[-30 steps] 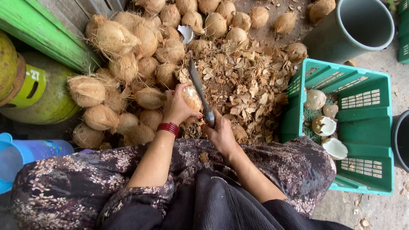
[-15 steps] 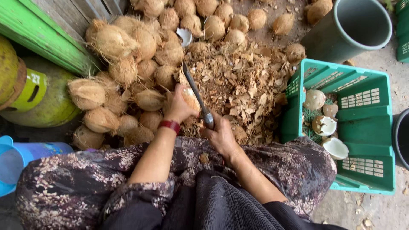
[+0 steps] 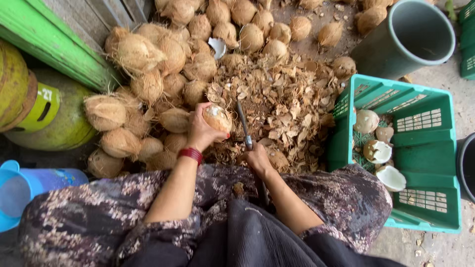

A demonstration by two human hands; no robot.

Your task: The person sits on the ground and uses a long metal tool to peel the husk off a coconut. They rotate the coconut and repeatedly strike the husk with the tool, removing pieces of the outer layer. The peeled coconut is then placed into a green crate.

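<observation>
Green crate point(image 3: 435, 148) – peeled coconuts point(image 3: 378, 151); grey bin point(image 3: 376, 47).

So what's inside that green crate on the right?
The green crate holds four or so peeled coconut pieces, pale and partly broken, along its left side. Its near wall hides part of the floor.

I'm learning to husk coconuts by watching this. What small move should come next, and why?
Probably bring the blade in the right hand back against the coconut held by the left hand: brown shell remains on it, and the blade stands just beside it.
</observation>
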